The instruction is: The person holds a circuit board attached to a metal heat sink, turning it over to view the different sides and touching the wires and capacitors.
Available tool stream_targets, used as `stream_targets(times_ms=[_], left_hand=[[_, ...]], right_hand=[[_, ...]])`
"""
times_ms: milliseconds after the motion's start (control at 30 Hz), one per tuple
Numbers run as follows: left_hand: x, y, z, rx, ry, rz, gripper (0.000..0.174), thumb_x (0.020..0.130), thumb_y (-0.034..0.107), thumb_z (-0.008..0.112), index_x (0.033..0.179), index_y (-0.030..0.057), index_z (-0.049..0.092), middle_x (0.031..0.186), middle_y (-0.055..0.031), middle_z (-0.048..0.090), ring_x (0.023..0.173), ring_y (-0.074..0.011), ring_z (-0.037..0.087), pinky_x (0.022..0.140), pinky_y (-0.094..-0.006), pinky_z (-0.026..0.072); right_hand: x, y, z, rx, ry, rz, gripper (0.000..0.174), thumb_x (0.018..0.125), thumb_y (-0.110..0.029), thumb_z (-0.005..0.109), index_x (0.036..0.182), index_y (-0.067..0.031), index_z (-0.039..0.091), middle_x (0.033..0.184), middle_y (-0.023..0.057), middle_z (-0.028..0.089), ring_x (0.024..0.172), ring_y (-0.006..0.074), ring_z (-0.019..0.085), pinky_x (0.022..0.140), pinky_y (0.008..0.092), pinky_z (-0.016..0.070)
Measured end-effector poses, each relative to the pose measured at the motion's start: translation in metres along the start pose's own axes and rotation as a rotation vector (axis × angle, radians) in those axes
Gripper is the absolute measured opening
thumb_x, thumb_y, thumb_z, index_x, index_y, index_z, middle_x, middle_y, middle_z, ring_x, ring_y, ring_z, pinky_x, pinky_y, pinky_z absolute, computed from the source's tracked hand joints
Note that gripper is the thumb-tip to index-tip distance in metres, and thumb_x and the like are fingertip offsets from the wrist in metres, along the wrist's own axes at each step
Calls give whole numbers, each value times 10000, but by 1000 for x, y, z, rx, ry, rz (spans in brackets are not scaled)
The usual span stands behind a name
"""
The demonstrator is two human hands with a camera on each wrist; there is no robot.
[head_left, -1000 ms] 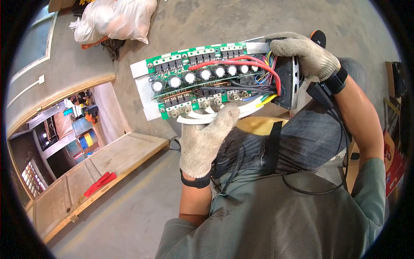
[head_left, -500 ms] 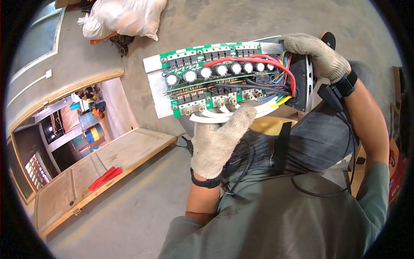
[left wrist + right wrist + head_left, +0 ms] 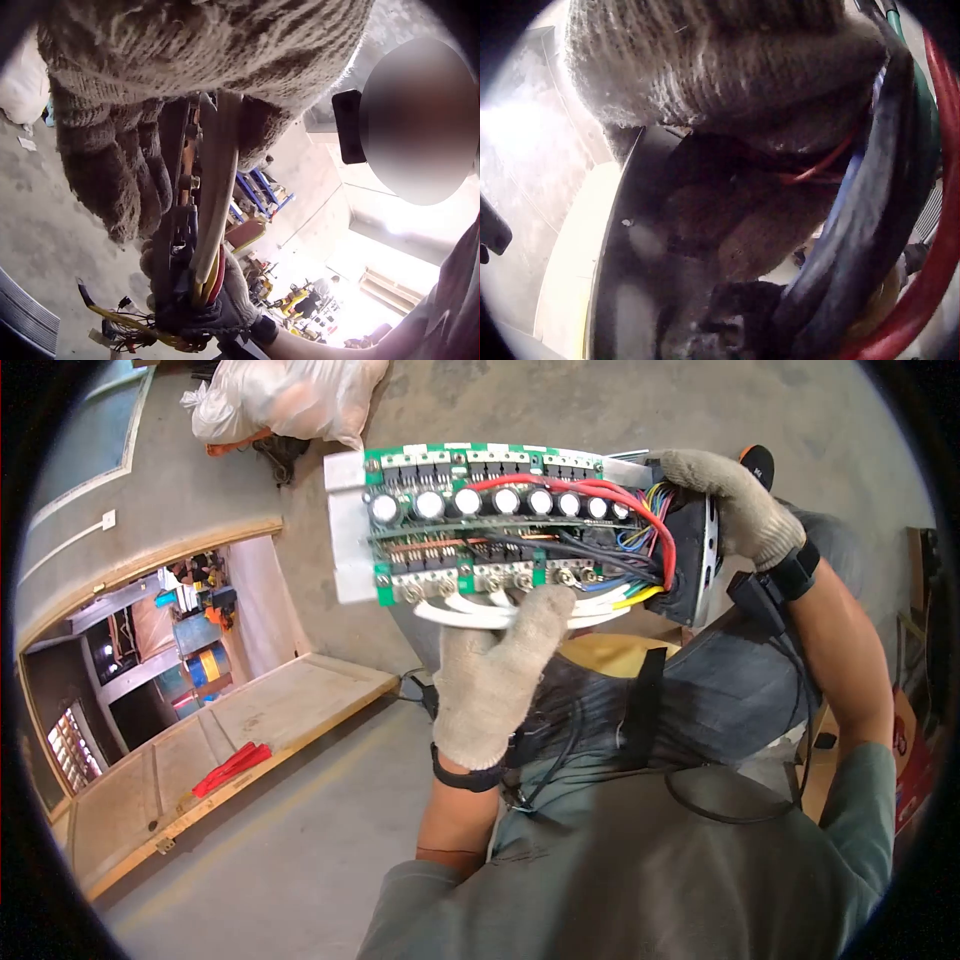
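Observation:
In the head view, a circuit board assembly (image 3: 450,532) with a row of round capacitors and a pale metal backing (image 3: 348,540) is held up over the person's lap. The gloved left hand (image 3: 490,680) grips its lower edge, thumb in front over the white wires (image 3: 465,617) and fingers behind. At the other end, the gloved right hand (image 3: 735,500) holds the assembly by the black end plate (image 3: 690,560). Thick red cables (image 3: 655,525) and thinner coloured wires bunch there. The left wrist view shows curled glove fingers (image 3: 112,172) beside the board's edge.
Below the board, a yellow round surface (image 3: 615,656) shows between the person's legs. A wooden panel (image 3: 300,700) with a red item (image 3: 232,768) on it is at the left. A white sack (image 3: 295,400) lies on the floor beyond.
The assembly has shifted right, then slightly back left and up in the head view, and now lies more level. The room has shifted too. Both hands keep their hold.

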State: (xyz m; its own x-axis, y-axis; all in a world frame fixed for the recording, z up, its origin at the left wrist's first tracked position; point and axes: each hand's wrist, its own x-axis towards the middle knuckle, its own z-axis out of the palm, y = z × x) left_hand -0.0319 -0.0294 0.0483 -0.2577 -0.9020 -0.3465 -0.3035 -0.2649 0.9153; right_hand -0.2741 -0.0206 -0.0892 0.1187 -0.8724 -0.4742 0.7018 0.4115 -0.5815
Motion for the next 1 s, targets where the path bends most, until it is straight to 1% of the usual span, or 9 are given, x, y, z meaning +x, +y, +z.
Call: stream_targets(times_ms=[133,267,400,467,533,600,667,767,1000], left_hand=[[7,22,17,-10,35,-107,198,872,91,676,1003,-51,632,945,-66,652,767,-98,588,646,-244,493],[23,3,32,-19,-45,7,334,876,132,700,1157,-17,597,1032,-18,617,851,-75,533,758,-245,442],[50,-15,48,-301,117,132,306,882,99,700,1154,10,593,1049,-34,632,917,-98,594,810,-265,495],[56,-20,51,-423,125,196,470,851,244,765,1177,-26,563,1061,-42,626,902,-86,547,808,-263,470],[64,-20,41,-319,178,223,447,887,260,724,1201,-3,545,1088,-26,607,972,-90,540,868,-284,457],[61,-35,25,64,166,547,322,964,257,612,1172,15,576,1022,-21,607,959,-119,538,878,-294,441],[75,-45,8,652,369,823,294,985,261,573,1141,14,601,1008,-32,607,944,-126,534,865,-295,440],[84,-16,1,49,193,272,324,995,284,551,1170,16,600,1030,-27,607,931,-122,533,852,-295,444],[114,19,-15,-39,-274,402,363,968,248,565,1222,-11,560,996,3,607,932,-85,525,835,-252,440]], right_hand=[[1,-2,-10,199,-84,-10,287,922,-201,598,1102,19,638,1020,130,695,905,207,688,827,349,577],[-7,-11,13,282,-151,-69,332,932,-168,575,1195,35,570,1119,128,667,983,211,666,888,350,553],[-6,-5,17,295,-285,-60,452,950,-216,585,1314,25,469,1212,123,616,1074,213,630,938,367,527],[-9,-5,22,256,-318,-55,518,951,-260,595,1362,-1,415,1235,112,599,1077,203,623,945,376,521],[-9,-3,24,188,-335,-59,556,943,-275,614,1385,-23,390,1186,90,603,1035,179,626,914,357,527],[-12,0,20,44,-235,-99,683,919,-303,655,1452,-41,316,1114,65,583,982,148,594,856,326,502],[-23,-18,13,-381,-169,130,810,865,-350,696,1477,-31,273,1170,100,561,1061,174,553,922,342,460],[-12,-39,19,-762,-384,-115,928,764,-394,739,1467,5,282,1298,167,513,1207,232,476,1042,365,376],[-1,-32,11,-554,-410,-194,950,758,-509,766,1430,15,346,1383,204,477,1297,277,453,1063,402,378]])
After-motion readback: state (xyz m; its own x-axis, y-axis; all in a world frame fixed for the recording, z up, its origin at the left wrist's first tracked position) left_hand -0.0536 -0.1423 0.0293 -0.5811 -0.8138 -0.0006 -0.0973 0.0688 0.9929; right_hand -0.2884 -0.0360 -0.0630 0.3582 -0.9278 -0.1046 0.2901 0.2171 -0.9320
